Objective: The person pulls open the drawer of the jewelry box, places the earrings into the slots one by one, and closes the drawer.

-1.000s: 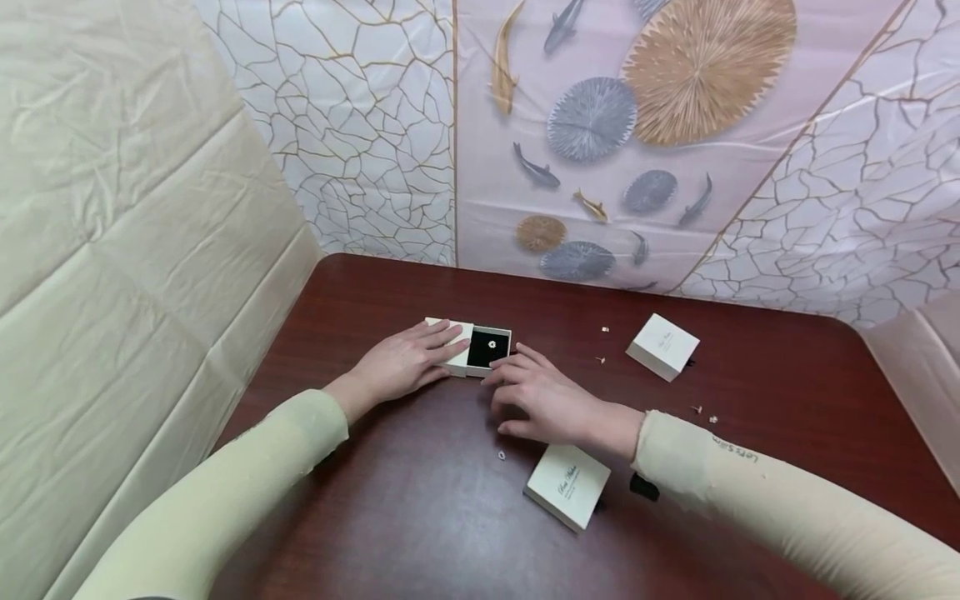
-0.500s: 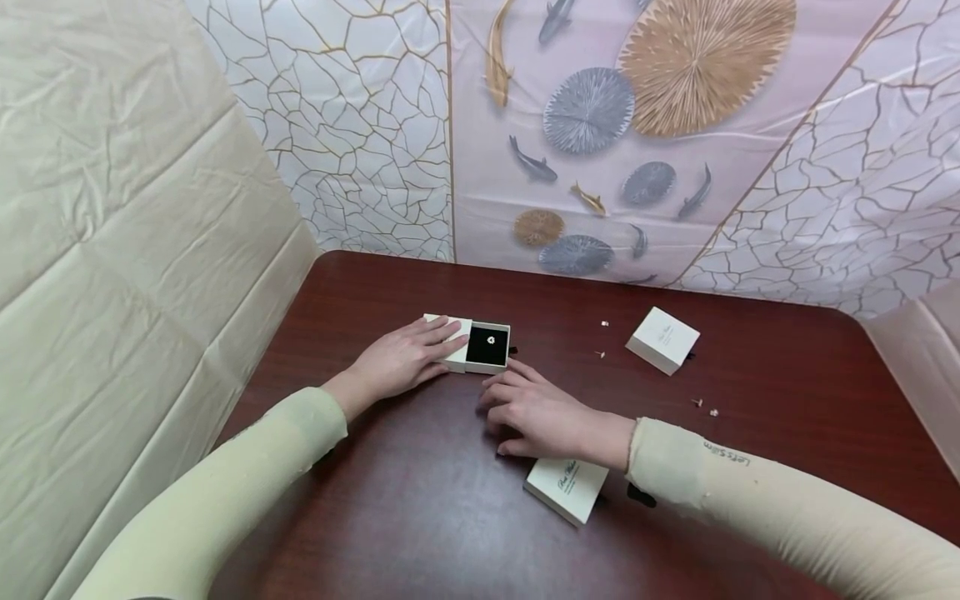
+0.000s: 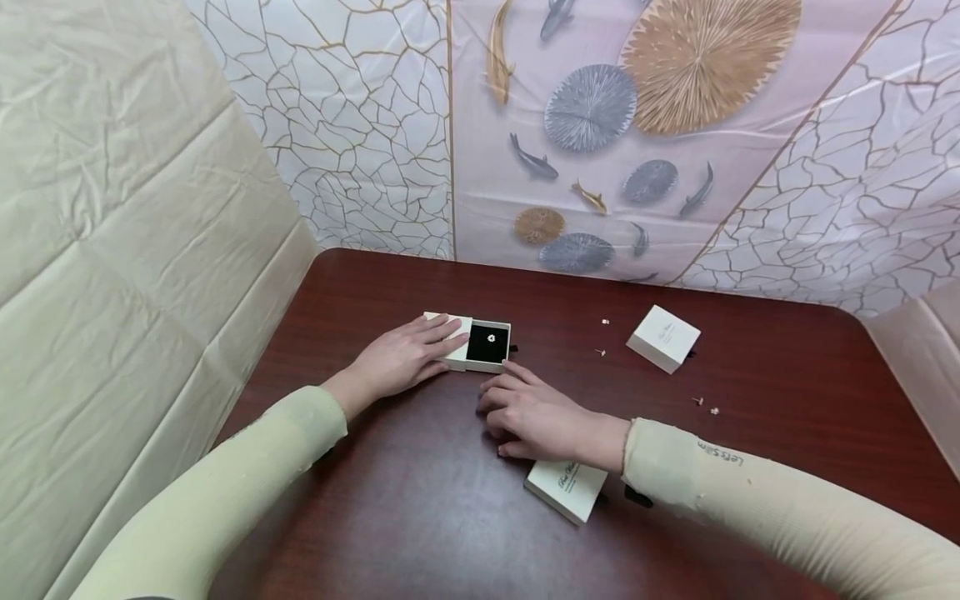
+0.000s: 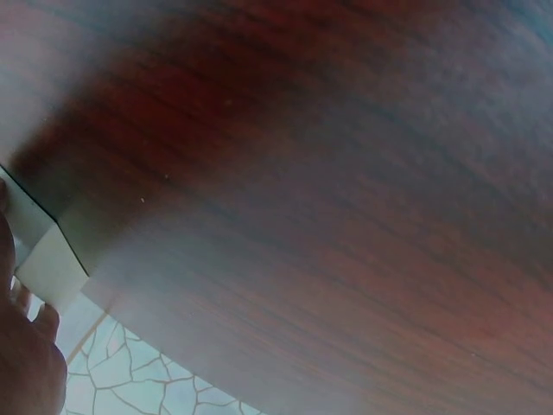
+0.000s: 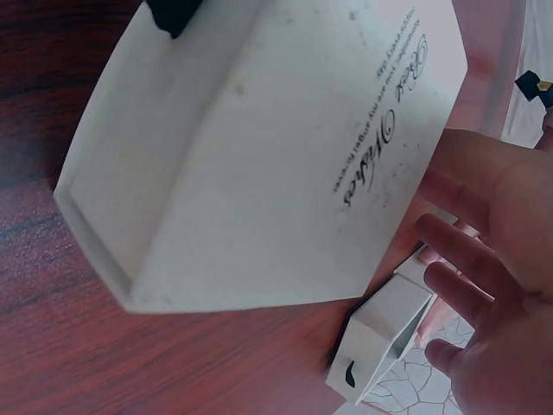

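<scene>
You face a glossy red-brown wood-grain table (image 3: 420, 508), far corners rounded. Behind it hangs a pink-and-white cloth backdrop (image 3: 570, 150) printed with fish. Creased cream fabric wall (image 3: 142, 217) stands left; small square white box (image 3: 664, 338) sits far right.

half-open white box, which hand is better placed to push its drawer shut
Probably the right hand: it is by the drawer's pulled-out end, while the left hand rests on the cover.
</scene>
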Available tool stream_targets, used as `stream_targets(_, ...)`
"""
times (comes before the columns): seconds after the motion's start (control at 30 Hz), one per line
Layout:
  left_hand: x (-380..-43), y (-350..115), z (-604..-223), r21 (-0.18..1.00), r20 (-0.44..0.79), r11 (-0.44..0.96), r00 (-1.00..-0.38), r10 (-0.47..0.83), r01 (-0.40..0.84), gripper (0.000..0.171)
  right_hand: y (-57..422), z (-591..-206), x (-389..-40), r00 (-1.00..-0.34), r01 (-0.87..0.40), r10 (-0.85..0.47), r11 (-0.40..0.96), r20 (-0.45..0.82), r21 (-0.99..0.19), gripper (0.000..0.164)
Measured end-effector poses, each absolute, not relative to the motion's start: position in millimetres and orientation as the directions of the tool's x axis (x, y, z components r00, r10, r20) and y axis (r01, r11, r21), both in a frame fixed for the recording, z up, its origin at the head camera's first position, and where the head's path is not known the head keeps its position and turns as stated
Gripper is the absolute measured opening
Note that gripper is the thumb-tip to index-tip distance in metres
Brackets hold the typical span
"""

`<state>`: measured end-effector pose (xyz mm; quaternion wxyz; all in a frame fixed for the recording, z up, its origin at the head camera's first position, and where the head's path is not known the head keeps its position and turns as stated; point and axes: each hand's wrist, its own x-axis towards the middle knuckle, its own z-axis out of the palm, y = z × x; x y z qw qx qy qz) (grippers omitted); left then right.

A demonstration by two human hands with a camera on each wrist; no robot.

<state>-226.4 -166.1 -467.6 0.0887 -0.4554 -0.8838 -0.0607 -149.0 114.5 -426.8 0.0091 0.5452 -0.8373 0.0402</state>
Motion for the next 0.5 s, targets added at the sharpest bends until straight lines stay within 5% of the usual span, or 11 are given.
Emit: stream_targets(0.5,-225.6,-166.2,-467.1,0.032,0.227,0.571,-0.562,0.795,0.82,0.054,113.3,-436.8,-150.9,-0.344,-0.938,-0.933,0.346,0.103,0.003,0.014)
